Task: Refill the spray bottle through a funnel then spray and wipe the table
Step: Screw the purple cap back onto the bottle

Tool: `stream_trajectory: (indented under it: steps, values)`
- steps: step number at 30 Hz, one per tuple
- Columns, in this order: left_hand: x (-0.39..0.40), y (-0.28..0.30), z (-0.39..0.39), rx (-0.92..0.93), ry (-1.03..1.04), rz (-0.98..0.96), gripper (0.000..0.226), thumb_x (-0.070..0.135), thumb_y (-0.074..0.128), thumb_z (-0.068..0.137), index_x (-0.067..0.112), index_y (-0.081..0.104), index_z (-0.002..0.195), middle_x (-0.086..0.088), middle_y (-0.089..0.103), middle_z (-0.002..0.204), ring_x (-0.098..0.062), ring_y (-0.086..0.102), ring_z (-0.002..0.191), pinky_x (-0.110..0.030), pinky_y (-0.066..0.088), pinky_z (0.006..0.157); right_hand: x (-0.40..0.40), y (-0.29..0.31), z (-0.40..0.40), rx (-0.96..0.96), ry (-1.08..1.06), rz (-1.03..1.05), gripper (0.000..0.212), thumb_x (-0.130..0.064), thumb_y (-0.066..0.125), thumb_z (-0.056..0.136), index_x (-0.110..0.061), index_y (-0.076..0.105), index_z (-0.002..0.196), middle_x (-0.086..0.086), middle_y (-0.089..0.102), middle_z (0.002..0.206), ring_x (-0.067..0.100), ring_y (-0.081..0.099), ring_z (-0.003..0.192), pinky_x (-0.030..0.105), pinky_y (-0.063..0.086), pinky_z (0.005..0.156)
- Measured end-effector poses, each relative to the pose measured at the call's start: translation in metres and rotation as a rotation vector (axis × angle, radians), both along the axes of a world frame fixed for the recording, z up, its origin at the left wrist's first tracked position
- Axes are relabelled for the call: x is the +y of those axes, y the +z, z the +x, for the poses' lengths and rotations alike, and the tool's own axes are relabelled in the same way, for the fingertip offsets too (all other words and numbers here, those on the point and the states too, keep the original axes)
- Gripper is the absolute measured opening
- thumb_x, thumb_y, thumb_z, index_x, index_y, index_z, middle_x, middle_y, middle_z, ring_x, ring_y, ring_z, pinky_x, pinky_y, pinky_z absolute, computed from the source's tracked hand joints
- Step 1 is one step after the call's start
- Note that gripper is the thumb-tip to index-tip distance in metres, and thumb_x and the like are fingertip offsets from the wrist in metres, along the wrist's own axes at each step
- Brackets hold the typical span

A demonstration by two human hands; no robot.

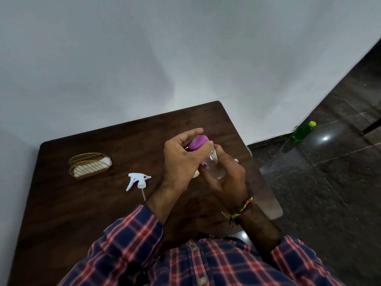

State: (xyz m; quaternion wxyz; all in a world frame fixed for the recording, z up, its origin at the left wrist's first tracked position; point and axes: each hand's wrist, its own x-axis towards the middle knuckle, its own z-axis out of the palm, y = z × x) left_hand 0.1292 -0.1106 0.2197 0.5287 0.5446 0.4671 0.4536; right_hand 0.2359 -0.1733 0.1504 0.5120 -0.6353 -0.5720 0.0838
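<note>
Above the dark wooden table [82, 213] I hold a clear plastic bottle [215, 165] with a purple cap [198, 143], tilted. My right hand [228, 178] wraps the bottle's body from below. My left hand [183, 159] grips the purple cap at the top. A white spray trigger head [138, 181] with its dip tube lies on the table, left of my hands. Something small and pale [195, 174] peeks out under my left hand; I cannot tell what it is.
A gold wire holder [88, 165] with white cloth or napkins in it stands at the table's left rear. A green bottle [302, 132] stands on the dark tiled floor to the right, by the white wall. The table's right edge lies just beyond my right hand.
</note>
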Motion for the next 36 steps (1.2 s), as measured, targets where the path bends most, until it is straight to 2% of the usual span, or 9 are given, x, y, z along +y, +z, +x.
stream_trajectory:
  steps: [5, 9, 13, 16, 19, 23, 27, 33, 36]
  values:
    - [-0.007, -0.005, -0.04, -0.078, 0.041, 0.017, 0.048, 0.034, 0.076, 0.077, 0.011, 0.064, 0.117, -0.003, 0.074, 0.103, -0.015, 0.072, 0.095, -0.032, 0.059, 0.078, 0.005, 0.001, -0.038, 0.109, 0.001, -0.042, 0.066, -0.034, 0.082, 0.075, -0.006, 0.058, 0.13, 0.004, 0.071, 0.109, 0.017, 0.068, 0.094, 0.039, 0.054, 0.083]
    - [-0.007, -0.019, -0.079, -0.026, 0.163, 0.05, 0.038, 0.032, 0.064, 0.088, 0.008, 0.064, 0.118, 0.007, 0.071, 0.102, -0.003, 0.069, 0.095, -0.019, 0.056, 0.077, 0.016, 0.013, -0.068, 0.148, 0.026, -0.03, 0.06, -0.031, 0.084, 0.074, -0.007, 0.061, 0.125, 0.0, 0.069, 0.101, 0.016, 0.066, 0.088, 0.038, 0.055, 0.08]
    - [0.008, -0.067, -0.141, 0.175, 0.388, 0.008, 0.029, 0.03, 0.065, 0.092, 0.013, 0.066, 0.117, 0.003, 0.072, 0.106, -0.002, 0.068, 0.096, -0.024, 0.057, 0.083, 0.034, 0.017, -0.098, 0.067, 0.023, 0.0, 0.054, -0.027, 0.085, 0.073, -0.005, 0.064, 0.118, 0.002, 0.063, 0.091, 0.019, 0.059, 0.087, 0.035, 0.051, 0.08]
    - [0.021, -0.12, -0.201, 0.463, 0.503, -0.137, 0.039, 0.03, 0.071, 0.087, 0.02, 0.061, 0.124, 0.001, 0.069, 0.117, -0.008, 0.065, 0.106, -0.033, 0.055, 0.092, 0.051, 0.019, -0.125, 0.091, 0.085, -0.02, 0.053, -0.032, 0.082, 0.075, -0.006, 0.064, 0.117, 0.001, 0.065, 0.094, 0.015, 0.058, 0.09, 0.025, 0.048, 0.082]
    - [0.032, -0.163, -0.257, 0.84, 0.362, -0.377, 0.069, 0.033, 0.074, 0.083, 0.018, 0.043, 0.142, -0.007, 0.052, 0.142, -0.023, 0.048, 0.132, -0.039, 0.043, 0.107, 0.076, 0.02, -0.157, 0.162, 0.168, -0.039, 0.055, -0.038, 0.078, 0.076, -0.009, 0.064, 0.12, 0.001, 0.066, 0.099, 0.012, 0.061, 0.093, 0.017, 0.047, 0.082]
    - [0.041, -0.192, -0.303, 1.103, 0.084, -0.674, 0.122, 0.041, 0.085, 0.068, 0.019, 0.003, 0.156, -0.01, 0.002, 0.163, -0.04, 0.004, 0.148, -0.057, 0.021, 0.116, 0.128, 0.009, -0.19, 0.193, 0.199, -0.121, 0.055, -0.038, 0.081, 0.074, -0.016, 0.064, 0.122, -0.007, 0.068, 0.104, 0.009, 0.061, 0.095, 0.033, 0.054, 0.079]
    - [0.045, -0.21, -0.32, 1.036, 0.006, -0.792, 0.135, 0.032, 0.089, 0.063, 0.025, -0.011, 0.154, -0.005, -0.016, 0.162, -0.042, -0.012, 0.147, -0.065, 0.015, 0.115, 0.198, -0.009, -0.223, 0.293, 0.275, -0.175, 0.052, -0.032, 0.083, 0.073, -0.013, 0.065, 0.118, 0.001, 0.072, 0.105, 0.017, 0.067, 0.095, 0.036, 0.057, 0.08]
    - [0.066, -0.218, -0.325, 1.024, -0.066, -0.904, 0.137, 0.03, 0.09, 0.064, 0.023, -0.014, 0.153, -0.004, -0.018, 0.162, -0.044, -0.016, 0.145, -0.066, 0.016, 0.114, 0.296, -0.028, -0.286, 0.391, 0.344, -0.28, 0.053, -0.02, 0.083, 0.074, -0.007, 0.063, 0.121, 0.006, 0.07, 0.113, 0.017, 0.065, 0.099, 0.003, 0.048, 0.073]
    - [0.065, -0.224, -0.326, 1.028, -0.066, -0.893, 0.135, 0.029, 0.088, 0.065, 0.022, -0.014, 0.153, -0.004, -0.018, 0.162, -0.046, -0.016, 0.144, -0.067, 0.016, 0.114, 0.332, -0.041, -0.316, 0.346, 0.387, -0.328, 0.052, -0.021, 0.082, 0.075, -0.006, 0.063, 0.121, 0.007, 0.069, 0.113, 0.014, 0.062, 0.096, -0.004, 0.04, 0.065]
